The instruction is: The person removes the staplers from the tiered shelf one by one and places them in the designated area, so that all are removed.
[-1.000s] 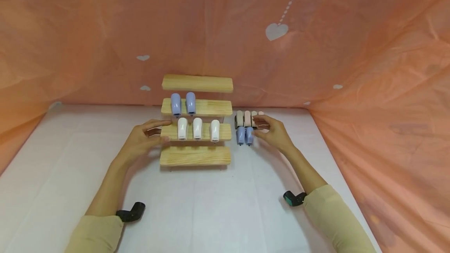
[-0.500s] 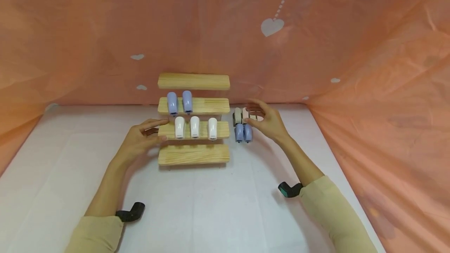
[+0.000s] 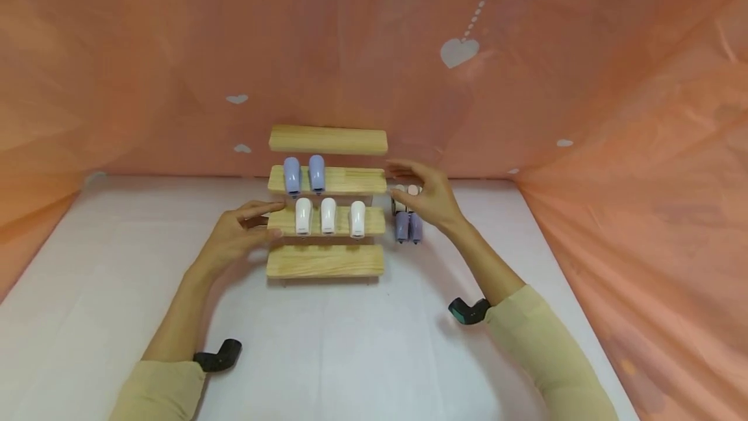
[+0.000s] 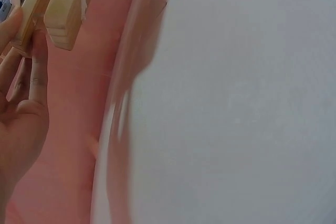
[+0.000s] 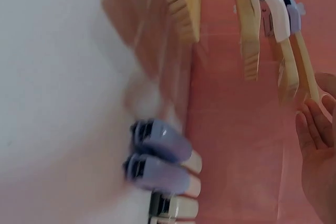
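My left hand (image 3: 234, 236) pinches the left end of a wooden shelf (image 3: 374, 221), third from the top of a four-tier rack. Three white mini staplers (image 3: 328, 216) stand on that shelf. Two lilac mini staplers (image 3: 292, 175) occupy the left half of the tier above (image 3: 356, 180). Beside that upper tier's right end is my right hand (image 3: 432, 199), thumb and extended fingers parted around the end, holding no stapler. In the right wrist view its fingertips (image 5: 311, 109) come close to the wood; whether they touch is unclear.
On the white table (image 3: 350, 349), right of the rack, sit two more lilac staplers (image 3: 402, 229) in front of pale ones (image 3: 413, 190), partly hidden by my right hand. An orange sheet with hearts (image 3: 327, 38) hangs behind and at both sides.
My right hand has left the staplers on the table and moved left to the rack's right end. My left hand keeps its hold. The staplers on the rack stay in place.
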Demonstrator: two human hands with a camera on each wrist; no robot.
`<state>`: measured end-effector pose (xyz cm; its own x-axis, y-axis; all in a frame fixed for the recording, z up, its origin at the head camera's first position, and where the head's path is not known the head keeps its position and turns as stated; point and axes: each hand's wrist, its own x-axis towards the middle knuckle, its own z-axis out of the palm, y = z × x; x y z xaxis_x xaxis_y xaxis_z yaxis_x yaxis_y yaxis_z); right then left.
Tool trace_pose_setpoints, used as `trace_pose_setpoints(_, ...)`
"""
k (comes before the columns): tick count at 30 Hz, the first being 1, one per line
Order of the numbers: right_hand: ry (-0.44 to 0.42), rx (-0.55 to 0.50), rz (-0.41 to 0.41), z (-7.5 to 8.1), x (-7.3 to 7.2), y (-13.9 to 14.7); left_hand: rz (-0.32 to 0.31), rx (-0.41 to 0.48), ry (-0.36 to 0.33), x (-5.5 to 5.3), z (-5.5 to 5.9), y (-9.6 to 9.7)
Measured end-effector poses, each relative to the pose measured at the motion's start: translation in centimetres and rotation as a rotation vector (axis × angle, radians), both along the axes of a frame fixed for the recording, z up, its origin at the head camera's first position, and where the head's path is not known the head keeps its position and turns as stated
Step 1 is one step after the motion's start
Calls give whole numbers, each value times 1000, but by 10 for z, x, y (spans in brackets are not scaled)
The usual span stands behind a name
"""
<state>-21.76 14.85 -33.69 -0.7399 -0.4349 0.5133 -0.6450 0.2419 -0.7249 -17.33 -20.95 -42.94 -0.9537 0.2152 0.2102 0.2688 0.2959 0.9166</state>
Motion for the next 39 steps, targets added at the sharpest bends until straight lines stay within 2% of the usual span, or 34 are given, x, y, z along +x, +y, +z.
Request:
trace_pose_setpoints(6, -3, 0, 73, -2, -10, -16, 14, -28, -3, 3, -2, 2)
trace_pose_setpoints(11, -22, 24, 79, -12, -26, -23, 13, -26, -4, 1, -1, 4)
trace_pose_setpoints(14, -37, 48, 94, -11, -30, -28, 13, -15, -19, 0, 0, 5)
trace_pose_setpoints(20, -79, 47, 124, -5, -31, -45, 4, 14, -15, -2, 3, 3)
trace_pose_setpoints(28, -138, 99, 132, -5, -36, -68, 8, 0, 2, -2, 2, 3)
trace_pose_setpoints(33, -134, 139, 125, -2, -37, -78, 10, 9, -2, -2, 4, 2)
trace_pose_setpoints(39, -102, 260, 59, 2, -36, -86, 9, 34, 2, -3, 4, 2)
